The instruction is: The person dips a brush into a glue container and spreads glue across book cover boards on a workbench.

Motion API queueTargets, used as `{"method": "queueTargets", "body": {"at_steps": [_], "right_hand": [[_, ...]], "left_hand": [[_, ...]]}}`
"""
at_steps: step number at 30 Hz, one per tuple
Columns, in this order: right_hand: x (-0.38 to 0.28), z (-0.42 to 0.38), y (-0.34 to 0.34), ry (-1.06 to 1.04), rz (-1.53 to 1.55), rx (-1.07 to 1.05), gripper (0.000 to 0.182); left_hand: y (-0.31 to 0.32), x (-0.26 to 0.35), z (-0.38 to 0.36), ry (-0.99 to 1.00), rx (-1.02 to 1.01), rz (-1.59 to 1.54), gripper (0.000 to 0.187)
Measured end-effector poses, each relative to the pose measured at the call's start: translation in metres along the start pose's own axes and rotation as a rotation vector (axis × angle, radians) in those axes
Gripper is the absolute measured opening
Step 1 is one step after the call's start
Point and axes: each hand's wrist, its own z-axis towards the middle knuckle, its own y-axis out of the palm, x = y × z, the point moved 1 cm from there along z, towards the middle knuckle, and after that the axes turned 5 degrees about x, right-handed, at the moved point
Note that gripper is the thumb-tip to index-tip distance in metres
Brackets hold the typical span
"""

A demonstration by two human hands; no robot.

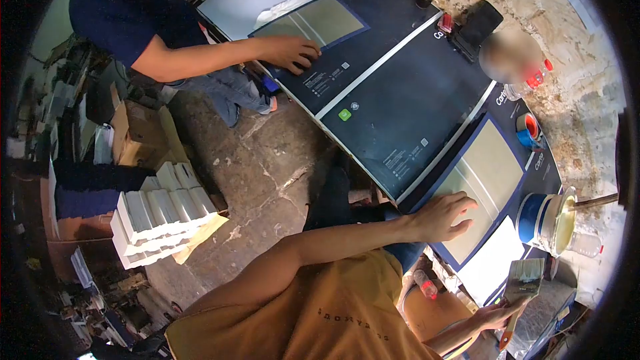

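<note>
My left hand (441, 217) rests on a book cover (490, 160), its fingers slightly bent and apart, gripping nothing. Two pale beige boards lie on the cover's dark blue sheet, with a narrow light strip between them. In my right hand (497, 317) is a wide flat paintbrush (523, 280), bristles up and its orange-brown handle pointing down. The brush is near a white sheet (493, 263) at the table's near end. Beyond it stands a blue and white bucket (537, 223) with pale, glue-like contents and a stick leaning out.
A co-worker (127, 13) stands at the left, one hand on another cover (323, 23). Black "Carta" sheets (400, 113) cover the table. Tape rolls (528, 130), a black case (481, 23) and bottles line the wall side. Stacked books (163, 210) and a cardboard box (140, 133) are at left.
</note>
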Motion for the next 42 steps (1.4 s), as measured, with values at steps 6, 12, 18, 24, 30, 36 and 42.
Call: {"method": "queueTargets", "body": {"at_steps": [6,12,18,24,30,36,42], "right_hand": [[0.004,0.005,-0.002,-0.040,-0.015,-0.044,0.043],[-0.007,-0.007,0.009,-0.059,-0.054,-0.066,0.045],[0.012,0.012,-0.001,-0.079,-0.006,-0.110,0.045],[-0.004,-0.001,0.010,-0.056,0.009,-0.087,0.045],[-0.026,-0.020,0.021,0.003,-0.058,0.007,0.042],[-0.002,-0.007,0.007,-0.094,-0.092,-0.093,0.043],[0.012,0.002,-0.003,-0.193,-0.135,-0.159,0.043]], "left_hand": [[-0.001,0.000,0.000,-0.029,-0.015,-0.013,0.034],[-0.005,0.003,0.001,-0.051,-0.034,-0.009,0.034],[-0.004,0.003,0.001,-0.041,-0.025,-0.010,0.034],[-0.005,0.003,0.001,-0.034,-0.011,-0.009,0.033],[-0.005,0.002,0.001,-0.035,-0.010,-0.007,0.032],[-0.006,0.003,0.001,-0.027,-0.007,-0.013,0.032],[-0.002,0.000,0.000,-0.026,0.004,-0.028,0.031]]}}
